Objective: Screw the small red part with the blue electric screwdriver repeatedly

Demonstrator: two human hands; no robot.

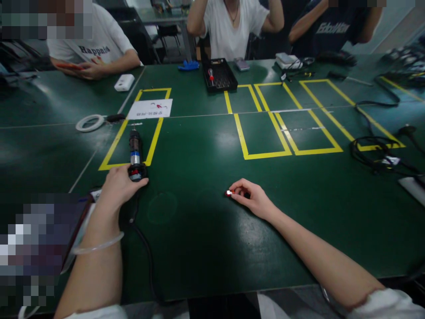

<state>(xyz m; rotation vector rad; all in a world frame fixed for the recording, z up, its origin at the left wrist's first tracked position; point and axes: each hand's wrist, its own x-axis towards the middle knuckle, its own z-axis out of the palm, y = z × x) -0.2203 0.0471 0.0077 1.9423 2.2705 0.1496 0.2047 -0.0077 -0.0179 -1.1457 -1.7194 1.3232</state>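
On the left, a black electric screwdriver (134, 150) with a blue and silver band points away from me. Its near end sits between the thumb and fingers of my left hand (121, 186), and a black cord trails from it toward me. My right hand (252, 197) rests low over the middle of the green table, its fingertips pinching a small shiny red and silver piece (229, 193). That piece is too small to name, and part of it is covered by the fingers. Under the screwdriver's far part runs a yellow tape rectangle (154, 141).
Beyond it lie a white paper card (151, 109) and a white cable coil (89, 123). A black tray (229, 71) holds a red screwdriver (210, 75). Black cables (372, 155) are at right, more yellow tape rectangles (265, 156) nearer the middle. Three people sit opposite.
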